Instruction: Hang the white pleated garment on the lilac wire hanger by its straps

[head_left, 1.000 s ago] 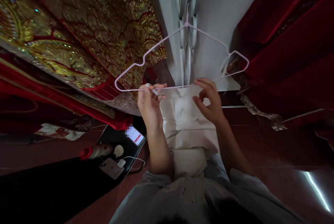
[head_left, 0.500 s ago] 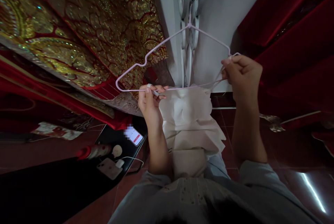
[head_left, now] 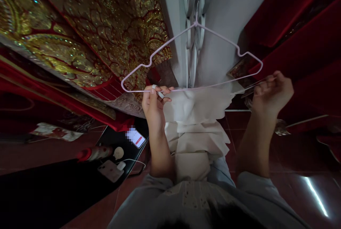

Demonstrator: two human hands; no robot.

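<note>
A pale pink clothes hanger (head_left: 173, 40) hangs by its hook in front of me, its lower bar facing my body. My left hand (head_left: 156, 99) is closed around the left part of that bar, with a white strap (head_left: 161, 94) between its fingers. Below the bar droops a cream garment (head_left: 197, 129) with layered, ruffled folds. My right hand (head_left: 273, 88), right of the hanger, pinches a thin white strap (head_left: 253, 85) that runs taut from the garment's upper right corner. This hand is apart from the hanger.
Gold-sequined red garments (head_left: 106, 26) hang at the left, dark red ones (head_left: 298, 44) at the right. Behind the hanger is white metal scrollwork (head_left: 190, 62). A black table (head_left: 106, 136) at lower left bears a lit phone (head_left: 137, 138), another phone (head_left: 110, 171) and a bottle (head_left: 96, 153).
My right hand has left the hanger's right end and moved right and toward me, drawing the strap out. The garment's top edge now spreads farther right. My left hand stays on the bar.
</note>
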